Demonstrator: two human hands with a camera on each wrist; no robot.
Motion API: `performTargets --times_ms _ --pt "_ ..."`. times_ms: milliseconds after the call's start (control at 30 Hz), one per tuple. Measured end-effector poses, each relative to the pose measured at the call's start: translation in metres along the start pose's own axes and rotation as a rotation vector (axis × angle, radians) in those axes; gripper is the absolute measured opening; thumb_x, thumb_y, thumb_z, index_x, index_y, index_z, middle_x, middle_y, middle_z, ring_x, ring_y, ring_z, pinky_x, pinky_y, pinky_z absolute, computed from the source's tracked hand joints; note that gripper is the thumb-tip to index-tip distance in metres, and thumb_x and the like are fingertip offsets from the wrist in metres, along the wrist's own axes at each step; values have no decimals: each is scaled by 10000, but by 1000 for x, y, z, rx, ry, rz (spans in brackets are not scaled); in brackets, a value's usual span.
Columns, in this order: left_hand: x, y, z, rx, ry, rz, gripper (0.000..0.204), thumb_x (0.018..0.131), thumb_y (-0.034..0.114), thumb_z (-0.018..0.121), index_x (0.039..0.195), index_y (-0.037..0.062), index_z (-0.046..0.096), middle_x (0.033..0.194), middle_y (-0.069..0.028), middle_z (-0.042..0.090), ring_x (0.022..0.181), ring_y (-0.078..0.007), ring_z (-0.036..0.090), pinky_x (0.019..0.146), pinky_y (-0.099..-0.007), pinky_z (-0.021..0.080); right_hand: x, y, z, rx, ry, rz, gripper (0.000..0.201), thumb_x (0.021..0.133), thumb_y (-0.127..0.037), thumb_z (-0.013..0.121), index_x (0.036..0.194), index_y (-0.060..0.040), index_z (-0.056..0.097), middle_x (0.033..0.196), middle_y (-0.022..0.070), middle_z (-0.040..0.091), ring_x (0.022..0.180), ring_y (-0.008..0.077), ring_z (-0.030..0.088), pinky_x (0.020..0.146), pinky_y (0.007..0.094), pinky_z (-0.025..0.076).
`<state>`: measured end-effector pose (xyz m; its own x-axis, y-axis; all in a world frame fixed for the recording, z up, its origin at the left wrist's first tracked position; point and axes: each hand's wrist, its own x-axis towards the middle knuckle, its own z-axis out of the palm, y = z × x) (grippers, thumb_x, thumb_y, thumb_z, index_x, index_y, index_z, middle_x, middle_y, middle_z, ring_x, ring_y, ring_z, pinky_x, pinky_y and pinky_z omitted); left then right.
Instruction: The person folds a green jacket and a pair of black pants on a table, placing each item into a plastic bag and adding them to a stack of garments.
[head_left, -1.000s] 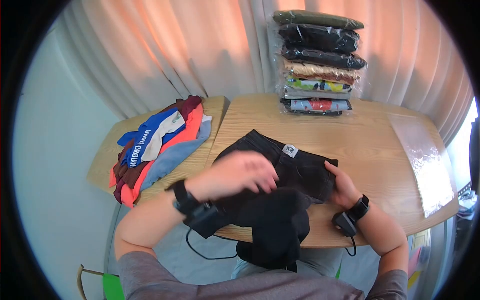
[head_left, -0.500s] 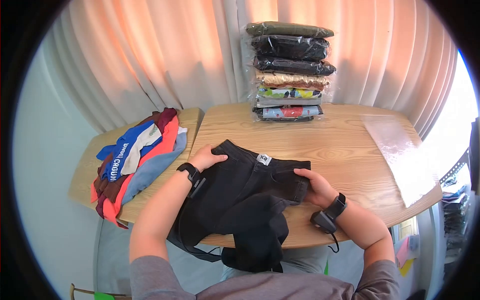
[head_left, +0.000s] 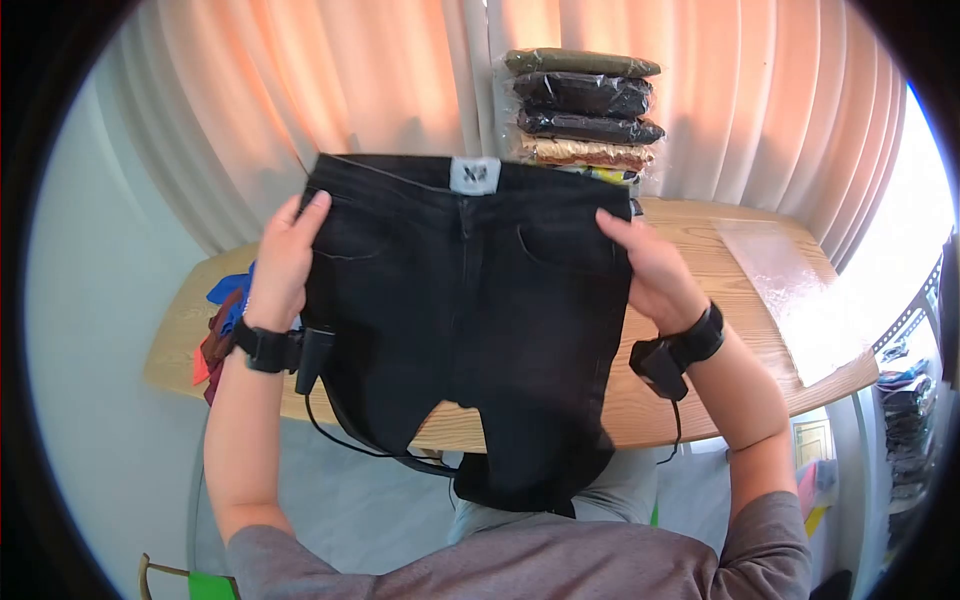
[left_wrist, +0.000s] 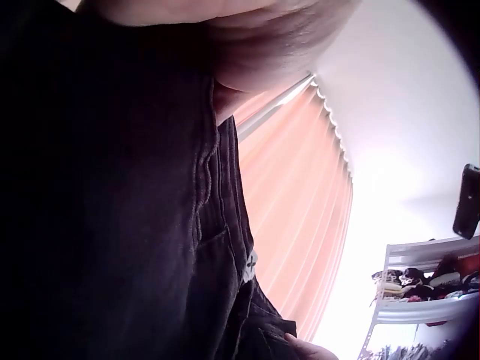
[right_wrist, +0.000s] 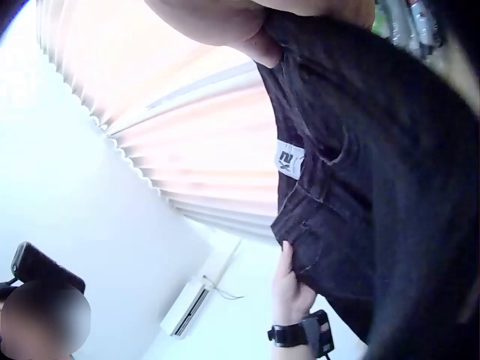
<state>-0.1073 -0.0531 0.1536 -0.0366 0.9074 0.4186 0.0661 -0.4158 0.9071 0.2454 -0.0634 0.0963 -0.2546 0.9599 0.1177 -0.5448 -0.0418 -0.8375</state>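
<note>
The left hand (head_left: 280, 265) has its fingers clamped on one upper side of the jeans (head_left: 470, 290), which hang spread over the near edge of the bench (head_left: 705, 285). The right hand (head_left: 660, 275) pinches the other side, which looks slightly lower; I'd level it and pull evenly outward so the front hangs flat.

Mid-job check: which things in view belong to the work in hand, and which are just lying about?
In the work:
- black jeans, waistband held at both sides
- left hand
- right hand

Apparently lying about, untouched:
- clothes pile, left
- stack of bagged items, behind the jeans
- clear plastic sheet, right, though it may belong
</note>
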Motion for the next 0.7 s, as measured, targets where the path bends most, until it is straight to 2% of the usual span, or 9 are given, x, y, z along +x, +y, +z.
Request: performTargets --times_ms 167,233,300,333,433,500,567,633,700 --pt "-44 63 -10 -38 142 136 221 953 171 518 1033 -14 609 988 -57 658 890 -110 602 801 -248 462 -15 -38 76 49 -68 -134 222 943 -154 511 1088 -3 586 1055 68 652 959 169 624 842 300 503" --pt "-71 88 -2 -51 134 138 212 954 153 505 1033 -16 605 990 -64 657 907 -110 602 818 -244 460 -24 -40 105 30 -61 -173 211 942 -162 516 1064 -7 592 1039 61 656 936 164 626 826 296 499" --pt "-91 102 8 -119 33 131 214 956 137 493 1061 -22 590 1006 -68 653 915 -109 602 830 -243 460 -33 -36 131 -98 95 -286 202 936 -175 531 1020 -5 600 985 42 659 855 136 617 770 268 480" --pt "-101 108 15 -147 -17 104 223 953 128 494 1092 -27 573 1039 -68 645 933 -107 600 841 -243 459 -48 -35 149 0 -50 -273 208 930 -180 540 1002 5 602 937 25 654 798 115 592 741 251 458" --pt "-119 113 42 -8 -67 235 205 949 119 503 1097 -15 552 954 -21 611 850 -70 555 763 -227 458 -69 -25 181 -128 -30 -305 216 940 -180 522 983 16 600 875 34 649 783 99 588 707 234 459" --pt "-118 106 59 -46 -144 285 166 943 118 511 1060 2 527 869 2 569 763 -55 518 669 -217 454 -76 -17 192 -157 -132 -323 229 954 -178 494 1002 21 596 876 49 638 761 100 587 689 243 472" --pt "-117 102 68 94 -134 301 190 916 165 562 981 12 469 766 -24 519 647 -54 494 545 -214 452 -81 -9 196 -171 -190 -357 241 970 -179 460 1011 25 581 885 57 626 764 114 587 673 257 480" --pt "-119 103 76 162 -123 294 262 911 208 585 980 -8 453 743 -41 521 655 -73 519 558 -231 470 -90 -13 197 -192 -224 -342 250 986 -198 429 1000 13 561 856 57 602 733 119 567 634 265 478" --pt "-122 102 76 89 -253 221 236 946 226 532 1044 25 458 837 -27 529 710 -92 551 633 -230 479 -89 -14 191 -182 -221 -293 249 994 -220 413 956 -10 540 790 36 561 667 110 524 585 267 459"
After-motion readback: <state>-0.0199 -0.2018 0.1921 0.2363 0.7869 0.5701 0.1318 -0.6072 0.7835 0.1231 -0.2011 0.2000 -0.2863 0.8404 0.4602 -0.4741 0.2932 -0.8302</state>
